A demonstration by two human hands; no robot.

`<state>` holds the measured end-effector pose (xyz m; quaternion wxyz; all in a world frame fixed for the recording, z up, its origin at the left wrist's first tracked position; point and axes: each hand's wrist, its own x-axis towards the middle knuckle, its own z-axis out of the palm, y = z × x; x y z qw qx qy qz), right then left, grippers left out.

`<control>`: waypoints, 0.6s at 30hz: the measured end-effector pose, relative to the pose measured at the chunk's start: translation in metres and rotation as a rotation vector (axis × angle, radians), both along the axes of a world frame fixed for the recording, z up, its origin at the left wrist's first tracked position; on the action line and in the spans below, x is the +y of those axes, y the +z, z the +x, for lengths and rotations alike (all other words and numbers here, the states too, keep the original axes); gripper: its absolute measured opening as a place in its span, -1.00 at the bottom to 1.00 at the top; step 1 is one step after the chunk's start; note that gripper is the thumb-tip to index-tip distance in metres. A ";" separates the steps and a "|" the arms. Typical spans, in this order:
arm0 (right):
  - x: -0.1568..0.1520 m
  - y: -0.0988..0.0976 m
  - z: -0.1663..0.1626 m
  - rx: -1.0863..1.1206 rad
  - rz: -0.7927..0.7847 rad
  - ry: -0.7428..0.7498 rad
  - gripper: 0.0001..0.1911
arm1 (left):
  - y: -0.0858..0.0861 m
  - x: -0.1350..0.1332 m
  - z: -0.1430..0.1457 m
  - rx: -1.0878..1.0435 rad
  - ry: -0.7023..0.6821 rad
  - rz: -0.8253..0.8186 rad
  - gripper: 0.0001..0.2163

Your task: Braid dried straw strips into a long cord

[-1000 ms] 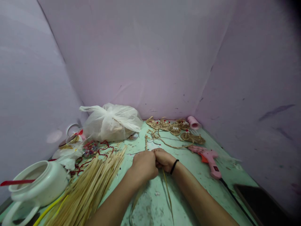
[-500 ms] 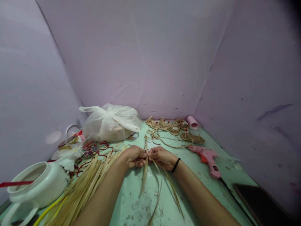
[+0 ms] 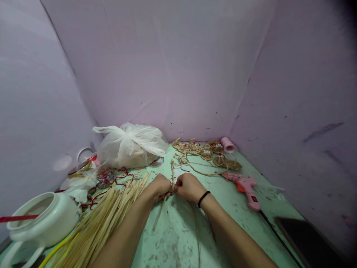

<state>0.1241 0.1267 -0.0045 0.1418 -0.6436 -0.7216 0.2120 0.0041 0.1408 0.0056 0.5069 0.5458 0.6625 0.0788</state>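
Note:
My left hand and my right hand meet over the green table, both pinched on a thin braid of dry straw. The finished braid runs away from my fingers toward the back. Loose straw strands trail from under my hands toward me. A black band circles my right wrist. A big bundle of straw stalks lies just left of my left forearm.
A knotted white plastic bag sits at the back left. Finished straw ornaments and a pink spool lie at the back. A pink glue gun lies to the right, a white jar at the left with beads and red cord.
My hands spread apart with the strands fanned out, then closed together again on the braid. The loose strands shifted under my hands.

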 end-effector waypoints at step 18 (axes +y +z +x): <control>-0.018 0.027 -0.008 -0.050 -0.071 0.091 -0.86 | -0.021 0.000 -0.015 -0.443 0.059 0.039 -0.93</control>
